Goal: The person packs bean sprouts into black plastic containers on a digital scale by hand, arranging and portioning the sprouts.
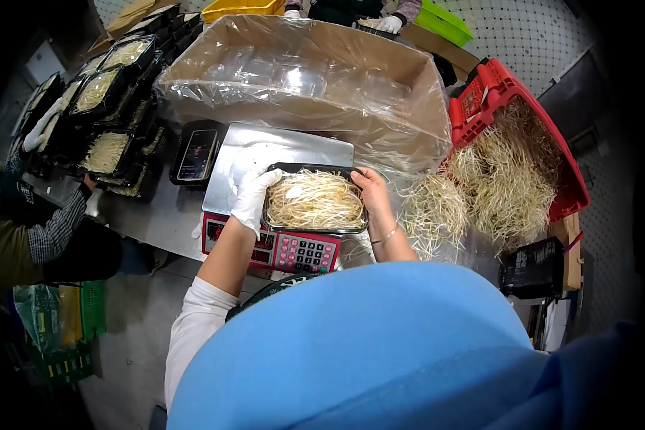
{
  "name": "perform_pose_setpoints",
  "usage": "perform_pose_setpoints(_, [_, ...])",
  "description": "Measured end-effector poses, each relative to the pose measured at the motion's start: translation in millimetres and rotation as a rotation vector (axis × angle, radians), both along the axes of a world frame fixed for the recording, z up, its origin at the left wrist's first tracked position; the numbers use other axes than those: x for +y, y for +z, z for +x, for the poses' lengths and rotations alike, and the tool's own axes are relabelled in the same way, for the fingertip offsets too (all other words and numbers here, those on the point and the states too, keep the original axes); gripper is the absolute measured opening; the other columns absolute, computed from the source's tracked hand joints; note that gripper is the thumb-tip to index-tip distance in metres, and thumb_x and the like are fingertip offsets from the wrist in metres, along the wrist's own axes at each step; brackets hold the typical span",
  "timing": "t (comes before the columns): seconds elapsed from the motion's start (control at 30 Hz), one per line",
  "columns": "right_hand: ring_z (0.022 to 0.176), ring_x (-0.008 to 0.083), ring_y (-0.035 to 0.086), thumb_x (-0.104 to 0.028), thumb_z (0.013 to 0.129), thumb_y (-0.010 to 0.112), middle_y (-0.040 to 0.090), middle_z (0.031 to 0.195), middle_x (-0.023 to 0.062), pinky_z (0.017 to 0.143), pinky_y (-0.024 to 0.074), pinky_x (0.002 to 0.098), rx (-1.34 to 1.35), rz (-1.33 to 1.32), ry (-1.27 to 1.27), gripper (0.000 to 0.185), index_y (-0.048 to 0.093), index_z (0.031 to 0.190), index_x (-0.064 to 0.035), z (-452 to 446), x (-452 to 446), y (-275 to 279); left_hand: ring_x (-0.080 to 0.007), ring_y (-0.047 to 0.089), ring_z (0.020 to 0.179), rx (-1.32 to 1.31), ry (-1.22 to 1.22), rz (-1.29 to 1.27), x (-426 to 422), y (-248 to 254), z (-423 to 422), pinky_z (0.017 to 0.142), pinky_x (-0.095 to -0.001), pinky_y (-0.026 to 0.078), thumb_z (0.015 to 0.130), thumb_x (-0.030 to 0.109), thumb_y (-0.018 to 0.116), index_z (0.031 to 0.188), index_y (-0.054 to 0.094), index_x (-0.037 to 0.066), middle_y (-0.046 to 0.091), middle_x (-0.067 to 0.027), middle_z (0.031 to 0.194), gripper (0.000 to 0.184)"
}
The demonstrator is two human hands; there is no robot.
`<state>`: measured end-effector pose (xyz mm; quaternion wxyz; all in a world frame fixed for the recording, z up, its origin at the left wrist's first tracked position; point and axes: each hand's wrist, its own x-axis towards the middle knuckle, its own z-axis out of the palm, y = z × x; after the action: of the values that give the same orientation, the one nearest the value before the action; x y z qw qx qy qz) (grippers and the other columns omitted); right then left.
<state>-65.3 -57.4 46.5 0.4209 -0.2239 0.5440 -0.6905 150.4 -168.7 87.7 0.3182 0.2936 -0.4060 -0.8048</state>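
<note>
Between my two hands is a black tray of bean sprouts [315, 201], held level over the front of a digital scale [287, 147] with a steel plate and a red keypad panel. My left hand [254, 197], in a white glove, grips the tray's left end. Bare, with a bracelet at the wrist, my right hand [374, 192] has hold of the right end. The tray hides part of the plate and display; whether it touches the scale I cannot tell. Loose bean sprouts [437, 211] lie on the table right of my right hand.
A plastic-lined cardboard box [301, 107] with clear lids stands behind the scale. At right, a tipped red basket [573, 179] spills sprouts. Stacked filled trays [111, 154] and a phone [197, 154] are at left. Co-workers stand at left and at the back.
</note>
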Motion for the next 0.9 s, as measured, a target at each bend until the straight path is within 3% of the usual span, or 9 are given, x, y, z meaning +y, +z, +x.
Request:
perform_pose_setpoints(0.3, [0.066,0.0094,0.054,-0.012,0.083,0.062,0.06,0.076,0.0029,0.061,0.0453,0.0224,-0.03,-0.106,0.047,0.015,0.058,0.089,0.0014,-10.2,-3.7,-8.5,-0.0145,0.058,0.077,0.084,0.063,-0.134,-5.2,-27.8,-3.6,0.072,-0.0259,0.047,0.082,0.008,0.055,0.107,0.056,-0.001,0.061,-0.0061,0.09,0.027])
perform_pose_setpoints(0.37, [0.067,0.0089,0.053,-0.022,0.083,0.064,0.058,0.076,0.0029,0.061,0.045,0.0225,0.566,0.062,-0.116,0.026,0.055,0.09,0.0006,-13.4,-0.4,1.8,-0.0139,0.056,0.081,-0.027,0.3,-0.129,21.6,-12.6,9.0,0.073,-0.026,0.046,0.084,0.008,0.052,0.107,0.055,-0.001,0.06,-0.0062,0.094,0.025])
perform_pose_setpoints(0.43, [0.062,0.0112,0.054,-0.032,0.083,0.063,0.058,0.077,0.0047,0.055,0.0459,0.0244,0.509,0.198,0.162,0.035,0.053,0.095,-0.0001,-14.9,5.9,28.7,-0.0128,0.055,0.083,0.174,0.392,-0.103,52.1,-10.4,20.2,0.075,-0.0257,0.046,0.086,0.009,0.054,0.107,0.052,-0.002,0.058,-0.0064,0.096,0.024])
perform_pose_setpoints(0.53, [0.057,0.0188,0.06,-0.041,0.086,0.053,0.062,0.076,0.0136,0.056,0.048,0.0305,0.789,0.311,0.262,0.045,0.058,0.094,0.0031,-7.6,-21.6,54.6,-0.0097,0.053,0.083,-0.035,0.133,-0.197,73.4,-29.0,47.5,0.078,-0.0241,0.044,0.085,0.01,0.06,0.105,0.049,-0.001,0.057,-0.005,0.094,0.026])
perform_pose_setpoints(0.57, [0.057,0.022,0.062,-0.045,0.087,0.049,0.063,0.076,0.0164,0.059,0.0488,0.0328,0.907,0.35,0.299,0.05,0.06,0.092,0.0037,-10.8,-40.2,59.4,-0.0085,0.053,0.078,-0.233,0.109,-0.266,81.7,-14.2,53.6,0.071,-0.0231,0.045,0.085,0.018,0.062,0.099,0.052,-0.001,0.057,-0.0036,0.086,0.026])
perform_pose_setpoints(0.63, [0.089,0.0341,0.062,-0.049,0.087,0.039,0.063,0.092,0.0226,0.081,0.0457,0.0393,1.127,0.579,0.387,0.057,0.065,0.095,0.0008,-1.9,-69.9,83.5,-0.0076,0.053,0.07,-0.414,-0.01,-0.297,76.9,-4.9,57.6,0.061,-0.0224,0.045,0.084,0.028,0.063,0.087,0.055,0.0,0.055,-0.0025,0.077,0.03])
perform_pose_setpoints(0.7, [0.103,0.0345,0.056,-0.048,0.088,0.037,0.06,0.104,0.0222,0.088,0.0423,0.0399,1.172,0.789,0.404,0.055,0.064,0.1,-0.0002,2.9,-93.6,88.3,-0.0071,0.049,0.052,-0.491,-0.13,-0.268,76.4,23.9,54.9,0.049,-0.0212,0.042,0.081,0.039,0.065,0.073,0.055,0.002,0.051,-0.0003,0.063,0.039])
perform_pose_setpoints(0.83, [0.104,0.0343,0.055,-0.051,0.085,0.041,0.059,0.109,0.0195,0.089,0.0418,0.0394,1.227,0.811,0.375,0.057,0.062,0.103,-0.0013,19.4,-106.0,71.8,-0.0096,0.054,0.045,-0.442,-0.199,-0.191,65.4,15.4,44.0,0.041,-0.0208,0.043,0.08,0.037,0.066,0.077,0.056,-0.001,0.059,-0.006,0.066,0.039])
perform_pose_setpoints(0.9, [0.096,0.0367,0.058,-0.049,0.084,0.047,0.061,0.099,0.0236,0.083,0.0434,0.0388,1.167,0.713,0.278,0.055,0.064,0.093,0.0032,16.1,-104.9,55.3,-0.0109,0.054,0.045,-0.158,-0.188,-0.046,60.3,-31.0,34.1,0.039,-0.0217,0.044,0.08,0.035,0.065,0.082,0.058,-0.003,0.061,-0.0081,0.069,0.039])
